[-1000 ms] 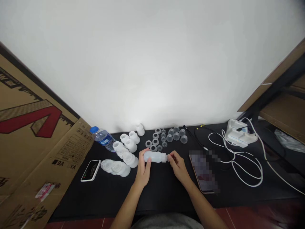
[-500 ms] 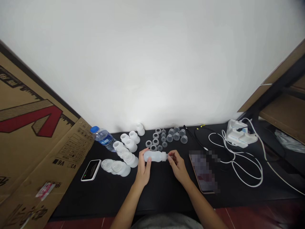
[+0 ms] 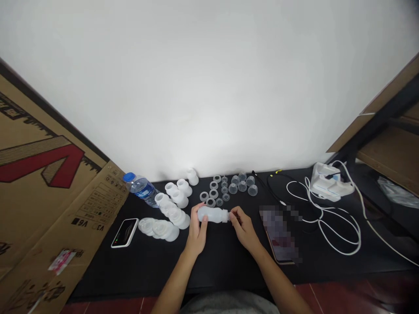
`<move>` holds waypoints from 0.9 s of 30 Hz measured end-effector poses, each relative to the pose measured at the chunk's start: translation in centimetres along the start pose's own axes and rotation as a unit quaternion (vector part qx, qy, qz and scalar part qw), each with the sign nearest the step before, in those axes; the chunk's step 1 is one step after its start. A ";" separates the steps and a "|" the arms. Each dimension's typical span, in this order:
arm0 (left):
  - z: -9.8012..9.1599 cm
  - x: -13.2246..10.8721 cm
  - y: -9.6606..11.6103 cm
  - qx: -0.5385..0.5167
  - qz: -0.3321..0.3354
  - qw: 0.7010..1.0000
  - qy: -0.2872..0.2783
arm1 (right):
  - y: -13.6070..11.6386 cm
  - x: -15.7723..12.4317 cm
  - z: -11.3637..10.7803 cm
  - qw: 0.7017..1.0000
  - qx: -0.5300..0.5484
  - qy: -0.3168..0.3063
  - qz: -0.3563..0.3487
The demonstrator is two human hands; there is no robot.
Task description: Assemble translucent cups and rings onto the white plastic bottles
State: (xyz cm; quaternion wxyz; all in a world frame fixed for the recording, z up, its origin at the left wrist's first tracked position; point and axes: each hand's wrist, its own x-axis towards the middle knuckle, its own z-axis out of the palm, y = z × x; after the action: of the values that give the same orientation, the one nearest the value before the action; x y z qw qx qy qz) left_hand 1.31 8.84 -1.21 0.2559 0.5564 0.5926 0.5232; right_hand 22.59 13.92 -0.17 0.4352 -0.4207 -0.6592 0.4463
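White bottles (image 3: 177, 216), seemingly uncapped; left hand (image 3: 197, 229) gripping one bottle (image 3: 214, 214) sideways over the worktop (image 3: 219, 261); rings (image 3: 214, 185) and clear caps (image 3: 242, 186) loose behind, unfitted; right hand (image 3: 242, 226) pinching a small clear part (image 3: 229, 216) at the held bottle's mouth — apparently half-seated.

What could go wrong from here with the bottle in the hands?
The left hand holds the white bottle sideways, so it might slip. The right hand is at its neck end and could push it askew. The clear rings lie just beyond the bottle; a knock might scatter them.
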 end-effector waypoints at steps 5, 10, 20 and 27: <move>0.0 0.0 0.2 0.010 0.022 0.999 -0.034 | 0.4 0.1 0.2 0.999 -0.034 0.024 -0.002; 0.0 0.0 0.1 0.013 0.022 0.999 -0.039 | 0.4 0.2 0.2 0.999 -0.027 0.029 0.018; 0.0 -0.1 -0.2 0.002 0.002 0.999 -0.033 | -0.6 -0.1 -0.1 1.000 -0.011 -0.014 0.001; 0.0 -0.3 -0.2 0.032 0.044 0.998 -0.042 | -0.2 -0.1 0.1 0.998 0.028 -0.008 0.047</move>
State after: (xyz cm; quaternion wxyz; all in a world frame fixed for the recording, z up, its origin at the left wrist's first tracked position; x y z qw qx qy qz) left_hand 1.27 8.58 -1.43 0.2394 0.6110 0.5727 0.4912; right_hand 22.42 13.77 0.01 0.4201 -0.4357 -0.6291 0.4878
